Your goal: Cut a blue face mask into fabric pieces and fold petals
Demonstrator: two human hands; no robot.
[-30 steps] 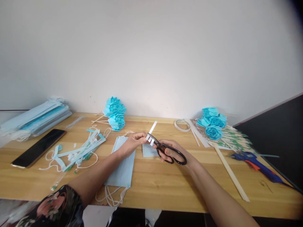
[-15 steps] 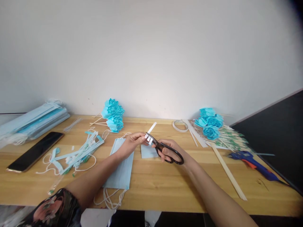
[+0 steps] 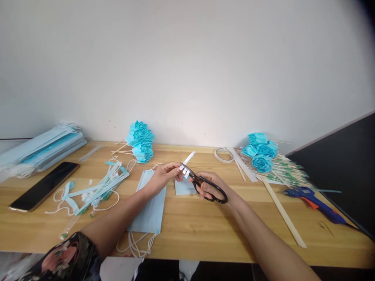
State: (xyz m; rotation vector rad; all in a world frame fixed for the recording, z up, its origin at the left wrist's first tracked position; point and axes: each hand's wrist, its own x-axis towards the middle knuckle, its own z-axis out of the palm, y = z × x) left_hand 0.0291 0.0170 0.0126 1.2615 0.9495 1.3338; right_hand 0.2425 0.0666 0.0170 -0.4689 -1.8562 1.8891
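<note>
My left hand (image 3: 166,174) pinches a narrow white strip (image 3: 189,157), whose near part is split into several small tabs. In my right hand (image 3: 208,182) is a pair of black-handled scissors (image 3: 215,190), with the fingers in the loops and the blades lying against the strip beside my left fingertips. Below the hands, a light blue square piece (image 3: 184,187) rests on the table, partly covered by them. Under my left wrist lies a pale blue face mask (image 3: 149,210) with white ear loops.
Blue flowers on sticks lie at the back left (image 3: 140,141) and right (image 3: 262,152). A tape roll (image 3: 224,155), wooden strip (image 3: 284,214) and blue glue gun (image 3: 316,203) are on the right. Mask scraps (image 3: 96,191), a phone (image 3: 43,186) and stacked masks (image 3: 49,146) occupy the left.
Both hands, the scissors and the strip stay almost where they were. The whole view has shifted very slightly.
</note>
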